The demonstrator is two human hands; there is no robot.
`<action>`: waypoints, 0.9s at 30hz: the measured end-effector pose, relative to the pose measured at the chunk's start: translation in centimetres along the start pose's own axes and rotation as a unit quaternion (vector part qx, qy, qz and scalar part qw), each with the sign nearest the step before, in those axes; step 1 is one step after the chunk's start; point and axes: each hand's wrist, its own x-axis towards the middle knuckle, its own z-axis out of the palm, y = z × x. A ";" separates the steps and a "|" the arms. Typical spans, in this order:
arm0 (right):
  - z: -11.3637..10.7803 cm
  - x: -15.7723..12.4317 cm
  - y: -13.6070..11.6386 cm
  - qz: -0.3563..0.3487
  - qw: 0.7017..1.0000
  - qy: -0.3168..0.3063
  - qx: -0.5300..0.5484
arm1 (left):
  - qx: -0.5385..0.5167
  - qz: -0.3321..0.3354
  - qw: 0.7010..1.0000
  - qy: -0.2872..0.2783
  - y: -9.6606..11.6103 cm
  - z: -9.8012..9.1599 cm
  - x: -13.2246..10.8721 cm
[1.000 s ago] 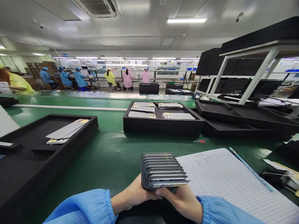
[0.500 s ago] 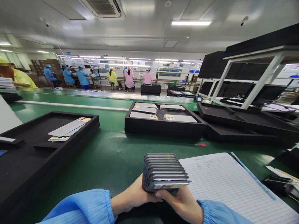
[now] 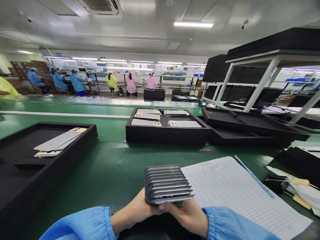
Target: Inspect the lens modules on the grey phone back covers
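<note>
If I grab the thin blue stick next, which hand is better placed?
Probably your right hand: it's nearer the thin blue stick than your left hand, though both hold the dark stack.

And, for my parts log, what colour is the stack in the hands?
The stack is dark grey, seen in the head view.

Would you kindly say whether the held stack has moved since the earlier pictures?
No, not noticeably: against the middle black tray, the held stack keeps its place; only the view shifted.
</note>
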 end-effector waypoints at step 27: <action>0.6 -1.2 0.3 0.067 0.948 -0.116 0.288 | -0.245 -0.176 0.940 -0.160 -3.2 1.1 -0.7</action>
